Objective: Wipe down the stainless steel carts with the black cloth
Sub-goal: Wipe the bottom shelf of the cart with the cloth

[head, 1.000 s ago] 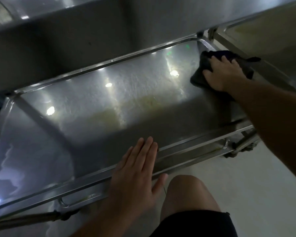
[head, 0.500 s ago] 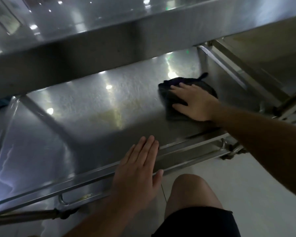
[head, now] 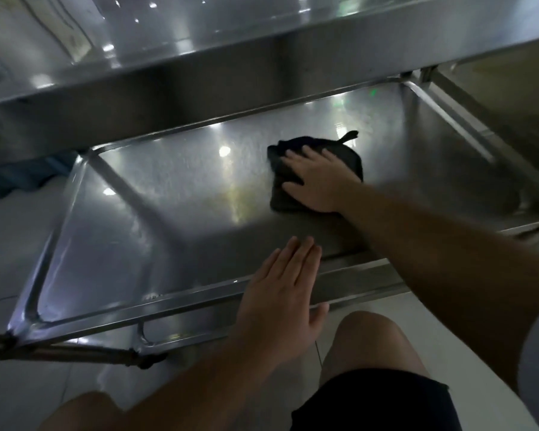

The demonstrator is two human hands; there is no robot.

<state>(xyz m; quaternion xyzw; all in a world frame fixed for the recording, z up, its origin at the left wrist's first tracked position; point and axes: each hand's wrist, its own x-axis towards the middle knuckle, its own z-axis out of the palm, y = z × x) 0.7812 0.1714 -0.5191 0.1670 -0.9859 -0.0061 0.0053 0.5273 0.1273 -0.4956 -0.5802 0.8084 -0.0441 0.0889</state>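
The lower shelf [head: 156,213] of a stainless steel cart fills the middle of the head view, with a raised rim all round. A folded black cloth [head: 343,152] lies flat on the shelf right of centre. My right hand [head: 316,178] presses down on the cloth with fingers spread, covering most of it. My left hand [head: 280,293] rests flat on the shelf's near rim [head: 184,306], fingers together, holding nothing.
The cart's upper shelf [head: 199,73] overhangs the far side of the lower one. A second steel cart [head: 495,88] stands close on the right. A blue-green cloth [head: 22,178] lies on the floor at left. My bare knees are at the bottom on pale tiles.
My right hand slid the black cloth from the shelf's far right corner leftward toward the middle. My left hand stayed on the near rim.
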